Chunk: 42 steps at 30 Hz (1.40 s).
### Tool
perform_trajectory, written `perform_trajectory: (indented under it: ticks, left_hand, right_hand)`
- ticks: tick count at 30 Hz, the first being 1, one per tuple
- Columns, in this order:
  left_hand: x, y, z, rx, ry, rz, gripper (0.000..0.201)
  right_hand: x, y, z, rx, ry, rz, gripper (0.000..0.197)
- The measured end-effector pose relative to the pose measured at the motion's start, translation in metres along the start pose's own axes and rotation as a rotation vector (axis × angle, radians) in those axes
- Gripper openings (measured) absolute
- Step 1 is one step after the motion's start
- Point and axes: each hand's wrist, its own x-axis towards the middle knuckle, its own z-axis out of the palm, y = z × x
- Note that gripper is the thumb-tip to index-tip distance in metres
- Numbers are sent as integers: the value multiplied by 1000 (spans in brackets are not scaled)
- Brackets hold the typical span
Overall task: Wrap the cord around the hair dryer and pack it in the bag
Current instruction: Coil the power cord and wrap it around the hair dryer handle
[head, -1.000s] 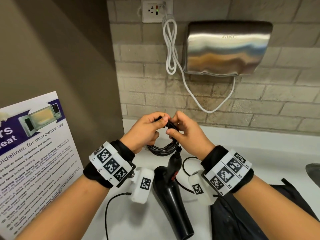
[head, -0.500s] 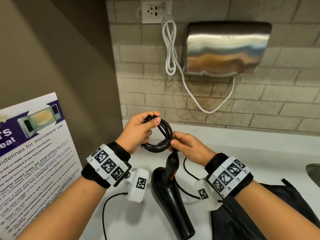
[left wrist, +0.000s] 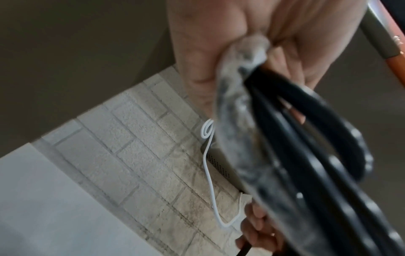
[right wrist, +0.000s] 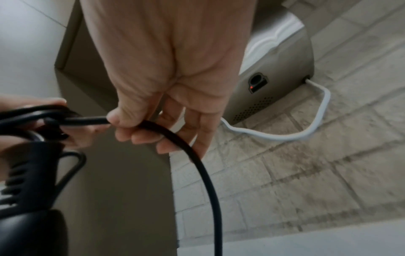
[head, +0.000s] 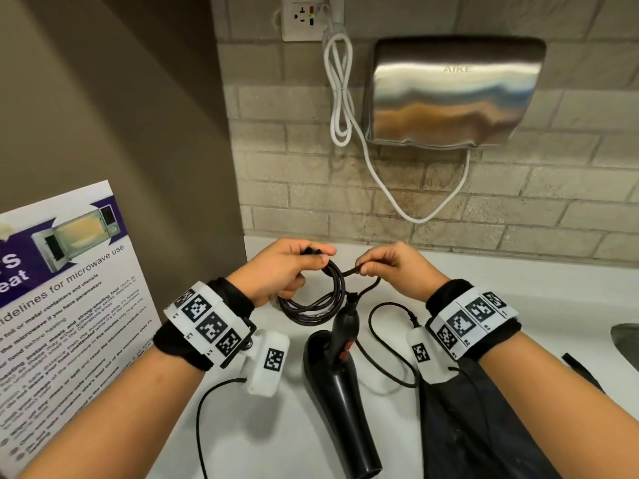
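A black hair dryer (head: 340, 392) lies on the white counter (head: 518, 305), nozzle toward me, handle pointing to the wall. Its black cord (head: 321, 299) is gathered in several loops. My left hand (head: 287, 271) grips the top of that coil (left wrist: 306, 138) between thumb and fingers. My right hand (head: 390, 267) pinches a loose stretch of the cord (right wrist: 92, 119) just right of the coil, and the cord runs down from there to the dryer's handle (right wrist: 28, 166). A dark bag (head: 484, 426) lies flat on the counter under my right forearm.
A steel hand dryer (head: 453, 91) hangs on the brick wall, its white cable (head: 340, 98) running up to a socket (head: 307, 17). A microwave poster (head: 62, 305) leans at left. A sink edge (head: 626, 344) shows at right. Thin sensor wires trail from both wrists.
My right hand rose from the dryer's handle and drew a stretch of cord out to the right of the coil. My left hand keeps holding the coil in about the same place.
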Motion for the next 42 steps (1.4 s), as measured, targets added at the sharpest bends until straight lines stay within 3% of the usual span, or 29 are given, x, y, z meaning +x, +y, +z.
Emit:
perform_trajectory:
  ticks: [4, 12, 19, 22, 24, 27, 28, 30, 32, 37, 42]
  left_hand:
    - [-1, -1, 3, 143, -43, -55, 21]
    - [-8, -5, 10, 240, -193, -107, 22]
    - [-11, -10, 7, 235, -210, -39, 17]
    - [-10, -13, 6, 227, -196, -52, 16]
    - [-9, -15, 6, 187, -156, -48, 16]
    - [-6, -16, 3, 151, -85, -16, 15]
    - [-5, -16, 3, 139, -64, -6, 15]
    - [-4, -14, 2, 114, -26, 13, 15]
    - [-3, -11, 2, 96, -8, 28, 15]
    - [0, -8, 5, 78, -10, 52, 19]
    - [-2, -1, 14, 74, -57, 86, 19]
  right_hand:
    - [-2, -13, -6, -298, 108, -102, 16]
    - [-10, -36, 1, -539, 231, -331, 12]
    - [-17, -29, 3, -352, 284, -369, 14]
    - [-24, -8, 1, -232, 299, -218, 32]
    - [-32, 16, 0, -242, 187, 35, 45]
    - [-48, 60, 8, -376, -306, 440, 56]
    - [-54, 73, 14, -451, -450, 520, 59]
    - [-63, 93, 27, -580, -581, 577, 60]
    - [-68, 106, 39, -612, -566, 562, 60]
    - [-59, 110, 61, -533, -359, 415, 68]
    - [-36, 113, 87, -564, -483, 342, 54]
